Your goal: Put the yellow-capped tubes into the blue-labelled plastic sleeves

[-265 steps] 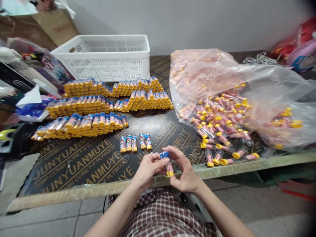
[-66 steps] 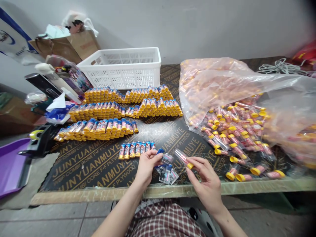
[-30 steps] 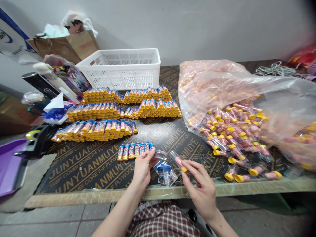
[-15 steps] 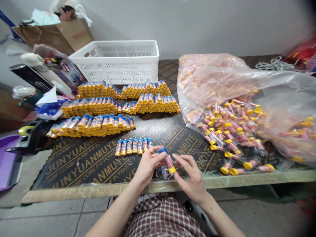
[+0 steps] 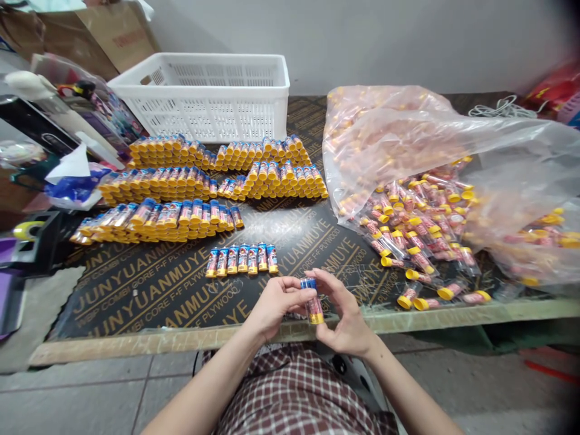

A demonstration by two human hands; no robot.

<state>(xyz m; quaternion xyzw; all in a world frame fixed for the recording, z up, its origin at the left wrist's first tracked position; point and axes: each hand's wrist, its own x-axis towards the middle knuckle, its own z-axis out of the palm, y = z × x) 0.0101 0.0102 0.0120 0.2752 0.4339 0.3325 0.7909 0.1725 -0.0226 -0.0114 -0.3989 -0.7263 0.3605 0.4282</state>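
Observation:
Just above the table's front edge, a small clear tube [image 5: 313, 305] of pink-red pieces stands nearly upright, with a blue top and a yellow bottom cap. My left hand [image 5: 277, 305] pinches its upper left side between thumb and fingers. On the other side, my right hand [image 5: 345, 317] curls around it, fingers at the blue top and thumb by the yellow cap. Beyond the left hand lies a short row of blue-labelled tubes [image 5: 243, 260], side by side.
Stacked finished-looking tubes [image 5: 181, 219] fill the left and middle, before a white plastic crate [image 5: 199, 112]. At right, loose tubes without blue tops [image 5: 421, 241] spill from a clear plastic bag [image 5: 385, 139]. A wooden edge [image 5: 149, 338] borders the dark table. Bottles [image 5: 40, 124] stand far left.
The tube has gone from tilted to nearly upright. My right hand has closed in, its fingers now touching the tube's top and bottom. The camera view has shifted slightly.

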